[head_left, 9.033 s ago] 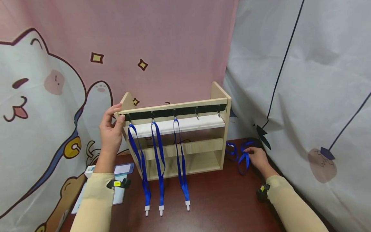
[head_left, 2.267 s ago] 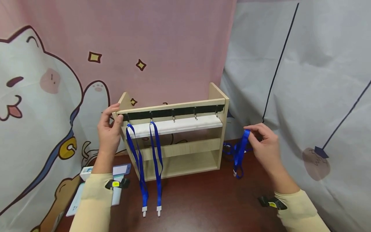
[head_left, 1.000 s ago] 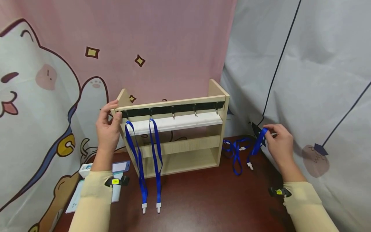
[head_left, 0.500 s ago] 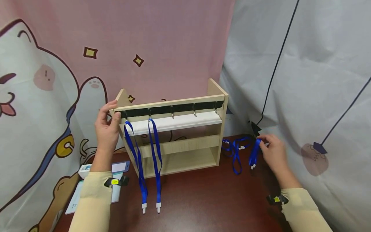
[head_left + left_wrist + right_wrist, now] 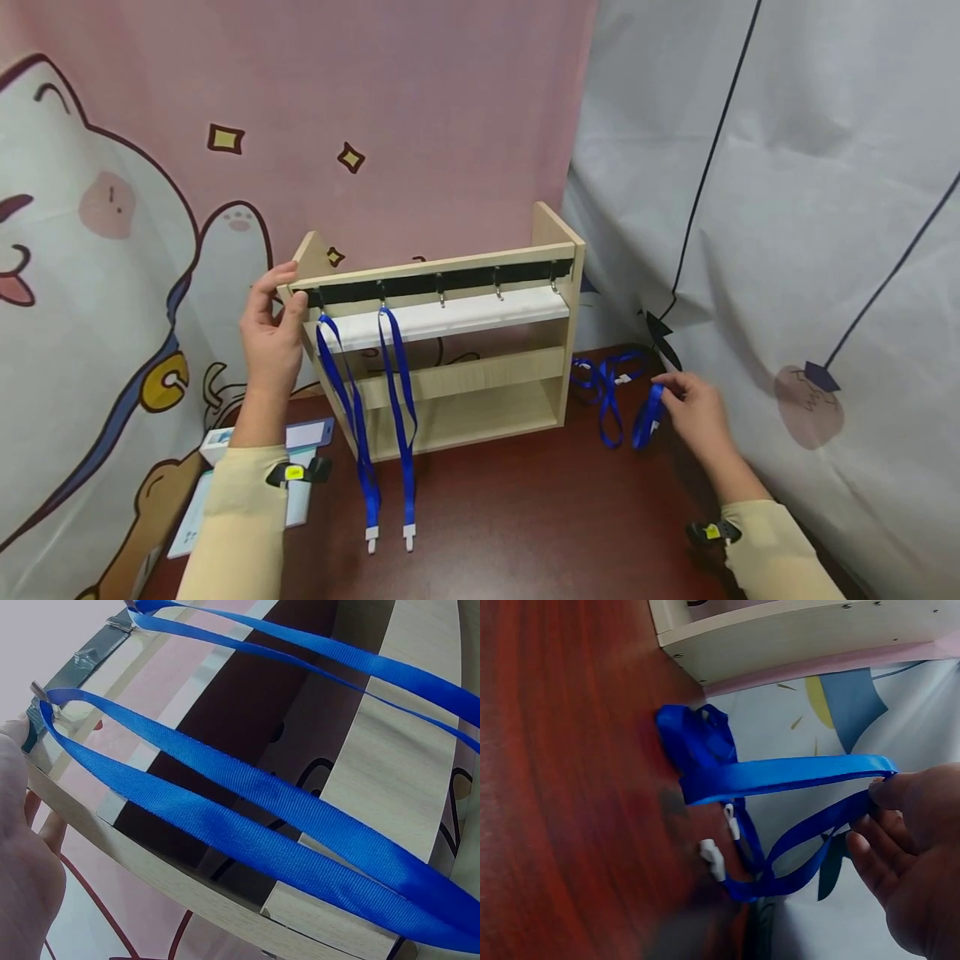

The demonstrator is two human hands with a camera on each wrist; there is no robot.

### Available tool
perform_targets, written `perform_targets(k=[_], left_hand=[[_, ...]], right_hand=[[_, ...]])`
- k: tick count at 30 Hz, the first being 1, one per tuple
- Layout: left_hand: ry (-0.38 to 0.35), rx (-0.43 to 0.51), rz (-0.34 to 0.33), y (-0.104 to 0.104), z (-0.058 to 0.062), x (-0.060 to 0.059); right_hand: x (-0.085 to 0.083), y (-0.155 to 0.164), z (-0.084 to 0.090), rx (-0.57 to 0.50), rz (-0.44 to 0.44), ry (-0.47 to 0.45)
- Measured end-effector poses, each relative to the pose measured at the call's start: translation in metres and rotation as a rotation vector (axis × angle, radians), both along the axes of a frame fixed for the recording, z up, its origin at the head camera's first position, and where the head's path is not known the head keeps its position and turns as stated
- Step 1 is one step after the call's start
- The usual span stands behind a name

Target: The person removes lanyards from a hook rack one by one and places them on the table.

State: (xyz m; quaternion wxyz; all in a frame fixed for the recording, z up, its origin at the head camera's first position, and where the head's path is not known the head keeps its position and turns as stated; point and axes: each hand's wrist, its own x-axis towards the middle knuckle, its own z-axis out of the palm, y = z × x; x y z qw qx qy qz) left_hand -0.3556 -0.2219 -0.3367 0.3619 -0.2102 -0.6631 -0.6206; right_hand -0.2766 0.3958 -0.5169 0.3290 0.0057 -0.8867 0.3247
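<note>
My left hand (image 5: 272, 342) grips the upper left corner of a small wooden shelf (image 5: 457, 379), thumb in front and fingers behind the side panel. Along the shelf's top front runs a dark strip with several metal hooks (image 5: 498, 292). Two blue lanyards hang from the leftmost hooks, the outer lanyard (image 5: 225, 802) and the inner lanyard (image 5: 405, 392), white clips downward. At the right, my right hand (image 5: 697, 412) pinches the loop of another blue lanyard (image 5: 795, 772) between thumb and fingers, low over the table. Its folded lower part and white clip (image 5: 712, 859) hang near the tabletop.
More blue lanyards (image 5: 609, 400) lie in a loose heap between the shelf's right side and my right hand. Left of the shelf are a white box (image 5: 216, 444), a blue card holder (image 5: 310, 433) and flat cards. Printed curtains close off the back and right.
Nine seconds ago three lanyards hung from the hooks; now two do. Over the last second my right hand has lowered its lanyard toward the table, slightly leftward. My left hand keeps its grip.
</note>
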Motion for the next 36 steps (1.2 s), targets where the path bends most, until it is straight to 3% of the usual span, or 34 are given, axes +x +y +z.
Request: perform_targets(k=[10,20,36], left_hand=[[-0.007,0.005,0.001,0.000,0.000,0.001],[-0.005,0.007,-0.002,0.001,0.000,0.002],[-0.012,0.010,-0.004,0.001,0.000,0.002]], right_hand=[[0.005,0.002,-0.017,-0.088,0.028,-0.177],[0.002,0.007,-0.034,-0.125,0.038,-0.294],[-0.004,0.020,-0.064,0.043,0.067,-0.272]])
